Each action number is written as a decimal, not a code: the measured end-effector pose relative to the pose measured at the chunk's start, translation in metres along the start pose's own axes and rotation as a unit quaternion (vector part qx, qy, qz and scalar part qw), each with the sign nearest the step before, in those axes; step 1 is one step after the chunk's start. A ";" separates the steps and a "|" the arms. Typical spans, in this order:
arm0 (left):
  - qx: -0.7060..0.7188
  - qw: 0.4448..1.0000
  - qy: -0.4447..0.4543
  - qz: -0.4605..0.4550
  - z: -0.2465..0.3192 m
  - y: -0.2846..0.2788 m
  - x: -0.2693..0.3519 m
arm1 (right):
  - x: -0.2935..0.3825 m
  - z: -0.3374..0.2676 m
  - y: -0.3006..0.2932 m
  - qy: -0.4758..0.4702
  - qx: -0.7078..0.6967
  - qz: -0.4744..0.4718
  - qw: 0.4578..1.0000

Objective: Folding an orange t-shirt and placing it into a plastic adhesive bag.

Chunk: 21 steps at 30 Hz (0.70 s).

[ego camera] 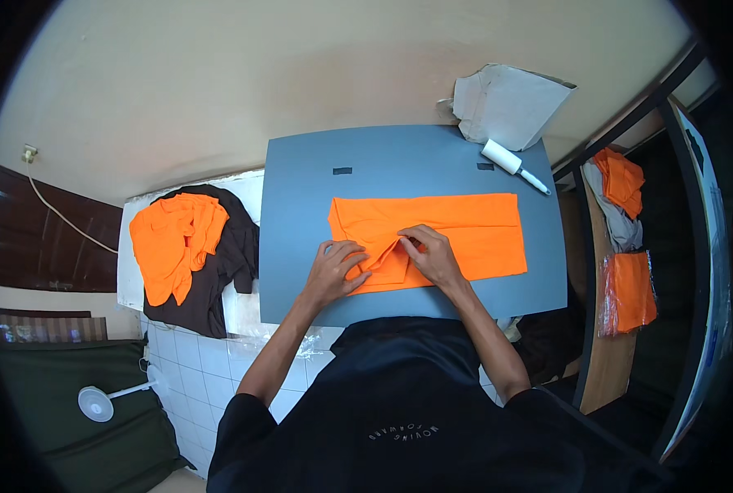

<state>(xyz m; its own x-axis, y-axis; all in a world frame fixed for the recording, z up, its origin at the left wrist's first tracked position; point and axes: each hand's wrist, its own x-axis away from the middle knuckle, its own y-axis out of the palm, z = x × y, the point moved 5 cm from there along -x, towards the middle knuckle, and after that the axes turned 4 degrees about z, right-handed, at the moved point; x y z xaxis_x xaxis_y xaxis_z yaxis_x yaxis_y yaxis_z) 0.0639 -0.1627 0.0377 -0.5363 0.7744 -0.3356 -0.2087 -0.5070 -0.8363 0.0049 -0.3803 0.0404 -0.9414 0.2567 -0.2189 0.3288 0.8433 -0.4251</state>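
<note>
An orange garment [465, 237], folded into a long strip, lies across the grey-blue board [305, 179]. My right hand [431, 252] pinches a raised fold of its fabric near the middle, between thumb and fingertips. At the garment's left part, my left hand [340, 269] has its thumb and fingers on the cloth around a bunched fold; whether it grips the fabric I cannot tell. A lint roller [502, 157] with a white head rests at the board's back right.
Left of the board, orange garments [169, 237] lie on dark clothing [203, 299] over a white surface. A torn white carton [508, 101] stands at the back right. The shelf [609, 379] at right holds orange clothes and a plastic-wrapped orange bundle [632, 293]. A fan [96, 403] is at lower left.
</note>
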 end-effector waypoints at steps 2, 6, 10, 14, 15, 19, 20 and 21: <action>-0.001 1.000 0.016 0.024 -0.002 0.001 0.001 | -0.004 0.001 0.000 0.005 -0.007 0.002 1.000; 0.044 0.994 -0.023 0.101 -0.007 -0.008 -0.008 | -0.011 0.011 0.001 0.026 0.007 -0.002 1.000; 0.188 0.953 -0.177 0.158 -0.038 -0.001 -0.023 | -0.021 0.023 0.010 0.078 -0.011 0.017 0.997; 0.184 0.928 -0.311 0.089 -0.058 0.007 -0.037 | -0.035 0.030 0.019 0.150 -0.001 0.016 0.989; 0.185 0.929 -0.308 0.088 -0.059 0.008 -0.039 | -0.039 0.031 0.021 0.164 0.035 0.010 0.986; 0.067 0.948 -0.281 0.131 -0.066 0.017 -0.042 | -0.044 0.040 0.030 0.174 0.121 -0.011 0.977; 0.055 0.946 -0.278 0.156 -0.069 0.019 -0.041 | -0.044 0.044 0.032 0.174 0.120 -0.009 0.977; 0.055 0.946 -0.278 0.155 -0.069 0.021 -0.042 | -0.043 0.047 0.033 0.166 0.127 0.009 0.978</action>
<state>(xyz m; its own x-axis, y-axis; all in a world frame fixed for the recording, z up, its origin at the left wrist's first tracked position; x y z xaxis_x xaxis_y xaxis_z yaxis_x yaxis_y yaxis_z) 0.1383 -0.1803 0.0042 -0.9266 0.2784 -0.2528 -0.0379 -0.7379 -0.6739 0.0602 -0.3855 -0.0054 -0.8942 0.4448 0.0508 0.3141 0.7041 -0.6368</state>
